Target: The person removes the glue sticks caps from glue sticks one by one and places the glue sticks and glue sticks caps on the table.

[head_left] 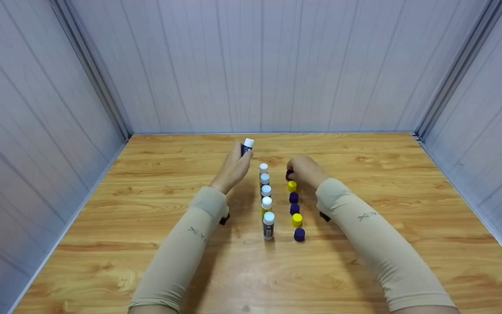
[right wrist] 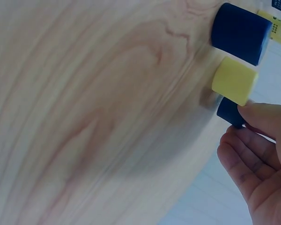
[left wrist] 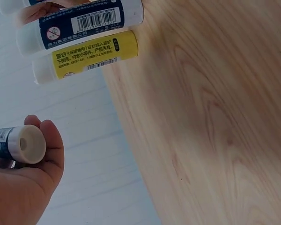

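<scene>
My left hand (head_left: 232,168) grips a dark blue glue stick (head_left: 246,149) by its body, raised at the far left of a row of uncapped glue sticks. In the left wrist view the stick's round end (left wrist: 32,144) points out past the fingers. On the other side, my right hand (head_left: 306,169) pinches a dark blue cap (right wrist: 229,112) between thumb and fingers at the far end of a line of caps. A yellow cap (right wrist: 234,80) stands just beside that one. The nearest standing glue stick (head_left: 269,226) has a white top and a dark label.
Several glue sticks, among them a yellow one (left wrist: 96,55), stand in a line on the wooden table (head_left: 146,244). To their right runs a line of caps, with a dark blue cap (head_left: 299,234) nearest and a yellow cap (head_left: 297,220) behind it. Pale panel walls (head_left: 251,65) surround the table.
</scene>
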The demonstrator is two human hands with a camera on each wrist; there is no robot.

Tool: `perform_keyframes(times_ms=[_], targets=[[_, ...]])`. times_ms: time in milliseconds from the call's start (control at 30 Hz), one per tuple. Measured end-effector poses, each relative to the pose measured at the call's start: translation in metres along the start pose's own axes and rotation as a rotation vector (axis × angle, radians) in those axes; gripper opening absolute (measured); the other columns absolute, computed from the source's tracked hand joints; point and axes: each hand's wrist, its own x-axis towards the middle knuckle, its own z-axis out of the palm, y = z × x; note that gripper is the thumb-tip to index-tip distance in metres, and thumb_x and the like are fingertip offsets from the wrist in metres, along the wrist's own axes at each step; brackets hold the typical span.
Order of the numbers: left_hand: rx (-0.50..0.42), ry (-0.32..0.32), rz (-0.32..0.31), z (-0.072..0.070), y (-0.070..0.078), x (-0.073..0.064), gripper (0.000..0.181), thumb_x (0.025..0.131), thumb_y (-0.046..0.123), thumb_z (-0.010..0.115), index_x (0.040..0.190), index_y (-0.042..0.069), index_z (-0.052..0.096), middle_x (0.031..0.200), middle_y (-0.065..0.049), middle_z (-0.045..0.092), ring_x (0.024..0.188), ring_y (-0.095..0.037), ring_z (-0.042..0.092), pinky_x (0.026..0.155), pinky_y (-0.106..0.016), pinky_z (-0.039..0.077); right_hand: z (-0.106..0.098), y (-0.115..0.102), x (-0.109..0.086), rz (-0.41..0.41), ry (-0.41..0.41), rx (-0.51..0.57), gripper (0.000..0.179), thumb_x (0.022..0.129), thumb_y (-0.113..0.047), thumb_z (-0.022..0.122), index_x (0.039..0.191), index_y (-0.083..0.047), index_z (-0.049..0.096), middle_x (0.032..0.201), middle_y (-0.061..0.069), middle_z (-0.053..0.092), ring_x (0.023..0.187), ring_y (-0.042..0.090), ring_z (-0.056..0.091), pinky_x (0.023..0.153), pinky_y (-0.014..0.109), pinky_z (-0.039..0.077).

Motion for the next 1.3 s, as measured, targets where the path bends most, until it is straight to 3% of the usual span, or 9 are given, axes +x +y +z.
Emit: perform_keyframes(times_ms=[300, 667, 800, 967, 1133, 1300], targets=[[-0.029, -0.003, 0.028, 0.006, -0.008, 0.006, 0.030, 0.114, 0.022, 0.054, 0.135, 0.002, 0.054, 0.107, -0.007, 0.060, 0.095, -0.018, 0.055, 0.082, -0.031, 0.048, 0.001, -0.001, 0.002, 0.026, -0.026, 0.001, 0.014, 0.106, -0.004, 0.068, 0.107, 0.002, 0.081, 0.109, 0.020, 0.079, 0.097, 0.030, 0.071, 0.092, 0.046, 0.061], [-0.024, 0.033, 0.015, 0.014, -0.018, 0.021, 0.025, 0.107, 0.016, 0.071, 0.126, 0.001, 0.072, 0.111, -0.013, 0.070, 0.095, -0.019, 0.068, 0.085, -0.035, 0.062, 0.002, -0.001, 0.002, 0.038, -0.023, 0.031, 0.016, 0.106, -0.003, 0.066, 0.108, 0.002, 0.081, 0.110, 0.020, 0.080, 0.102, 0.034, 0.074, 0.092, 0.047, 0.062], [-0.017, 0.054, -0.017, 0.017, -0.021, 0.025, 0.023, 0.105, 0.011, 0.073, 0.125, -0.001, 0.073, 0.109, -0.013, 0.068, 0.092, -0.020, 0.069, 0.087, -0.038, 0.064, 0.003, -0.001, 0.003, 0.040, -0.027, 0.040, 0.016, 0.106, -0.004, 0.067, 0.110, 0.003, 0.081, 0.110, 0.020, 0.080, 0.102, 0.034, 0.074, 0.092, 0.047, 0.063], [0.009, 0.043, -0.078, 0.017, -0.025, 0.026, 0.020, 0.104, 0.006, 0.073, 0.122, -0.002, 0.075, 0.109, -0.015, 0.072, 0.100, -0.029, 0.072, 0.095, -0.046, 0.063, 0.004, -0.004, 0.005, 0.046, -0.034, 0.050, 0.016, 0.106, -0.003, 0.068, 0.114, 0.005, 0.080, 0.112, 0.020, 0.080, 0.104, 0.034, 0.075, 0.093, 0.047, 0.063], [0.063, 0.023, -0.168, 0.017, -0.032, 0.026, 0.015, 0.103, 0.004, 0.073, 0.118, 0.003, 0.077, 0.111, -0.011, 0.074, 0.105, -0.023, 0.067, 0.097, -0.038, 0.057, 0.004, -0.008, 0.005, 0.041, -0.038, 0.055, 0.015, 0.106, -0.003, 0.068, 0.111, 0.003, 0.081, 0.109, 0.020, 0.080, 0.101, 0.032, 0.075, 0.091, 0.046, 0.063], [0.024, -0.035, -0.215, 0.018, -0.037, 0.023, 0.022, 0.101, -0.006, 0.067, 0.115, 0.005, 0.078, 0.112, -0.010, 0.074, 0.107, -0.021, 0.064, 0.101, -0.037, 0.054, 0.005, -0.010, 0.004, 0.027, -0.035, 0.040, 0.014, 0.105, -0.003, 0.068, 0.108, 0.003, 0.081, 0.107, 0.019, 0.080, 0.098, 0.031, 0.074, 0.089, 0.045, 0.063]])
